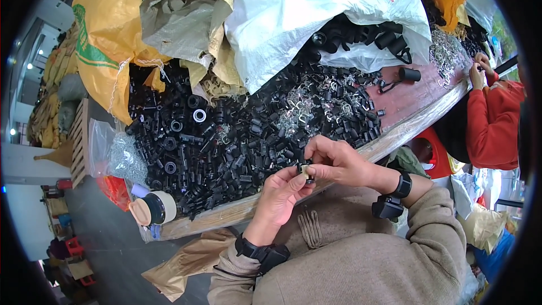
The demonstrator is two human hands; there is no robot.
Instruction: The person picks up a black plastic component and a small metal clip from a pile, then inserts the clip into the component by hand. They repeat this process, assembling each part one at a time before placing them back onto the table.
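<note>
Both hands meet just above the table's near edge. My left hand (281, 195) pinches a small black plastic part (310, 180) between thumb and fingers. Bent over the same part, my right hand (340, 164) grips it from the other side. Something small and pale shows between the fingertips; what it is I cannot make out. Just beyond the hands lies a wide heap of small black plastic parts (237, 155), with bent silvery metal clips (296, 107) scattered over its right portion.
A white woven sack (271, 17) spills black cylinders, and a yellow sack (107, 28) stands at left. A lidded cup (161, 208) and a clear bag of metal bits (125, 155) sit at the left corner. The wooden table edge (214, 217) runs before me. A person in red (494, 124) works at right.
</note>
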